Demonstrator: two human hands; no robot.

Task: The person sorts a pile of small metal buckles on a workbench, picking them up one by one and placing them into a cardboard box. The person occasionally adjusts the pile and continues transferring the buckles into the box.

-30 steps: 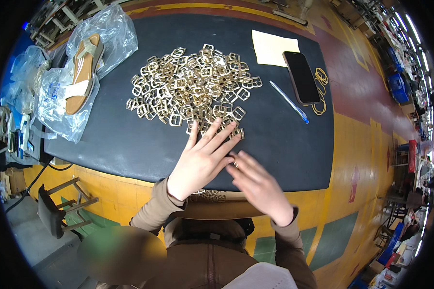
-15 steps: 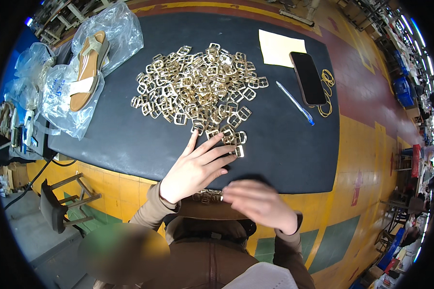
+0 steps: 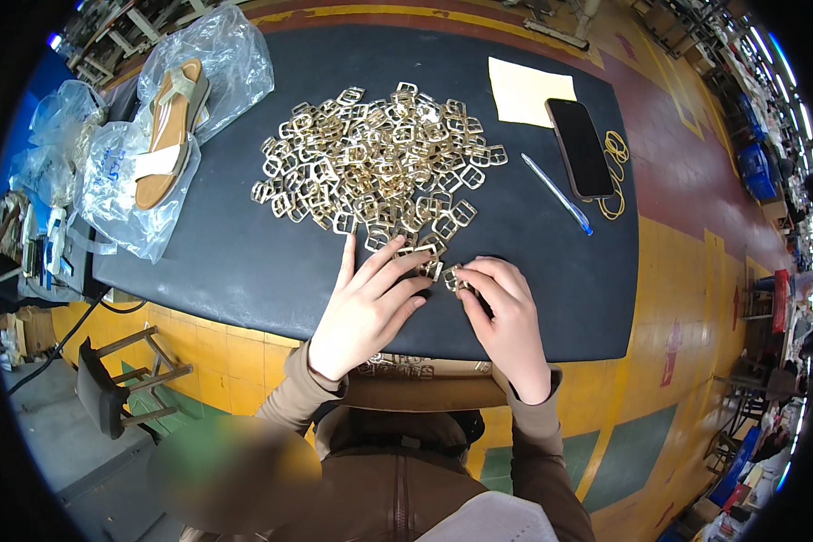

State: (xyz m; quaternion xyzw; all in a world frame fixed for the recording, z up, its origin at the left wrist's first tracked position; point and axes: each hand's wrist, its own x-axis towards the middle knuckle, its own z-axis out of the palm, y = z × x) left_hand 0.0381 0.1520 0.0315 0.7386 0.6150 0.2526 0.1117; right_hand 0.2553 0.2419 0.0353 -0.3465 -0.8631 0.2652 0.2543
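Note:
A heap of gold-coloured metal buckles (image 3: 384,158) lies spread over the black tabletop (image 3: 235,262). At its near edge my left hand (image 3: 366,312) rests with fingers stretched and apart, the fingertips touching some loose buckles. My right hand (image 3: 506,316) is just to the right, thumb and fingers pinched on a buckle (image 3: 453,278) close to the table. Below the table's front edge, an open brown box (image 3: 425,388) sits against my lap with several buckles (image 3: 397,366) in it.
A sandal (image 3: 167,140) lies on clear plastic bags (image 3: 122,217) at the table's left. On the right are a pale yellow paper (image 3: 524,90), a phone (image 3: 580,149), a blue-capped pen (image 3: 560,196) and yellow cord (image 3: 615,144). A dark stool (image 3: 108,393) stands at the lower left.
My right hand has moved up from over the box to the heap's near edge and pinched a buckle. The left hand has shifted slightly, staying on the buckles.

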